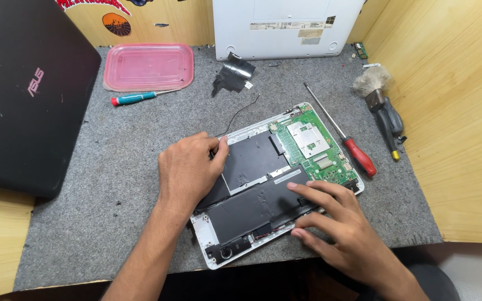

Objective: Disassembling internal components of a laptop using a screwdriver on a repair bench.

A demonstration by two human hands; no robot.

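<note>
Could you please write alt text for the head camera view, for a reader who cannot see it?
Two bare hands rest on an opened laptop base on a grey mat: the left hand on its black shielding, the right hand on the black battery. A green circuit board is exposed; a red-handled screwdriver lies beside it.
</note>
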